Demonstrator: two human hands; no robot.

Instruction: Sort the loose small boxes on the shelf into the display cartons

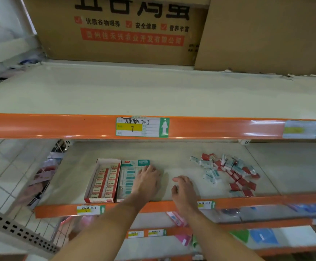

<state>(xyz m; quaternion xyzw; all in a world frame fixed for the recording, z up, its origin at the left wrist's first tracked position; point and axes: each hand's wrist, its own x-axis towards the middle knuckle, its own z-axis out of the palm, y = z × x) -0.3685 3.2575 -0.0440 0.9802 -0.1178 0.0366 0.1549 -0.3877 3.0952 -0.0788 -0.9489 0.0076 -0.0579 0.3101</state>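
Head view, looking down at a store shelf [181, 166] with an orange front rail. Two display cartons sit side by side at left: red carton [103, 180] filled with two rows of red-and-white small boxes, and touching its right side a teal carton [129, 178] with teal-and-white boxes in it. Left hand [147, 180] rests on the right part of the teal carton, fingers straight and spread flat, pinching nothing visible. Right hand [183, 191] is just right of it, over bare shelf, fingers loosely curled, nothing seen in it; palm side hidden. Loose small boxes [228, 172], mixed red and teal, lie in a scattered pile well to the right of both hands, none touching the cartons. Price tag [142, 127] with a yellow field on the upper shelf rail; big brown cardboard box [119, 29] with printed characters stands on the upper shelf.
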